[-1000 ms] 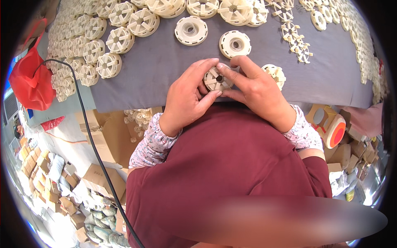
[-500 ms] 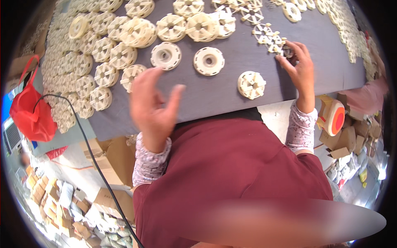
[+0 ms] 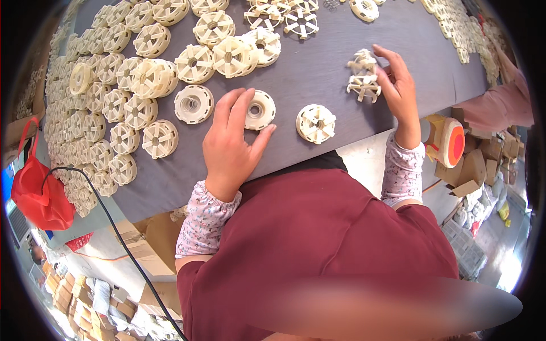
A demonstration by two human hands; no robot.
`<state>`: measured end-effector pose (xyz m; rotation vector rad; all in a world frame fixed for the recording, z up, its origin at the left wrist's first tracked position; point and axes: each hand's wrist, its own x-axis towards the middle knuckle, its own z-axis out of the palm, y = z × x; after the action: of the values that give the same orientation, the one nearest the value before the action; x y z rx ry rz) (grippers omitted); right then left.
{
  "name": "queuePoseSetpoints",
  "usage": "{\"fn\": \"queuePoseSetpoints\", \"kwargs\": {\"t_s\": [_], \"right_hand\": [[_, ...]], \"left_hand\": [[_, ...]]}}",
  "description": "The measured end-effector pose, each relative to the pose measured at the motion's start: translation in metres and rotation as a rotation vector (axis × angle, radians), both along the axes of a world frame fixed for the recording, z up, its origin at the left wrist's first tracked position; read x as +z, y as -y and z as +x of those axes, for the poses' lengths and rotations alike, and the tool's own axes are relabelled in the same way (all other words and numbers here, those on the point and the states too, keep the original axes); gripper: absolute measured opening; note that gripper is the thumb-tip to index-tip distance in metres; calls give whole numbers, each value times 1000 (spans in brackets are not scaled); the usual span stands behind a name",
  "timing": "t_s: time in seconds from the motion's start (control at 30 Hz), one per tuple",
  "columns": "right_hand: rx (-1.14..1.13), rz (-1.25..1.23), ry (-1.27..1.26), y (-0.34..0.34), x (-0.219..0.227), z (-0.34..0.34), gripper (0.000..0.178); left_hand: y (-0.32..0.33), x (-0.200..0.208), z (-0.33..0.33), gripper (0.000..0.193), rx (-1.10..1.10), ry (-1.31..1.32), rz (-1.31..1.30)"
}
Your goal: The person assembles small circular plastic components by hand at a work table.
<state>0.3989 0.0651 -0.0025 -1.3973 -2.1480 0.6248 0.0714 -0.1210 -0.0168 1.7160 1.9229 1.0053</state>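
matt cream plastic wheels, smooth grey tabletop, red cloth bag, brown cardboard boxes

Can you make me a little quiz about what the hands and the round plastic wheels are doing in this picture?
1. True or false: the left hand rests its fingers on a round cream disc on the grey table.
2. What does the right hand touch? A) a red bag, B) small spoked pieces, C) a black cable.
3. Fill in: the finished wheel lying between the two hands is touched by ____ hand.

Key
1. True: the fingers lie on the disc's left edge.
2. B: its fingertips are at the small spoked pieces.
3. Neither: it lies apart from both.
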Motion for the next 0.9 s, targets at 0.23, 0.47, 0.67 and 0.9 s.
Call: {"fn": "queuePoseSetpoints", "kwargs": {"t_s": [0.23, 0.47, 0.67, 0.9], "right_hand": [[260, 35, -24, -2, 15, 4, 53], [380, -125, -251, 35, 27, -34, 45], [361, -29, -121, 0, 25, -37, 60], [680, 21, 201, -3, 35, -58, 55]], "left_hand": [[4, -4, -4, 65, -49, 19, 53], [5, -7, -7, 64, -57, 33, 73], [4, -5, -8, 63, -59, 24, 65], [5, -9, -8, 64, -50, 52, 75]]}}
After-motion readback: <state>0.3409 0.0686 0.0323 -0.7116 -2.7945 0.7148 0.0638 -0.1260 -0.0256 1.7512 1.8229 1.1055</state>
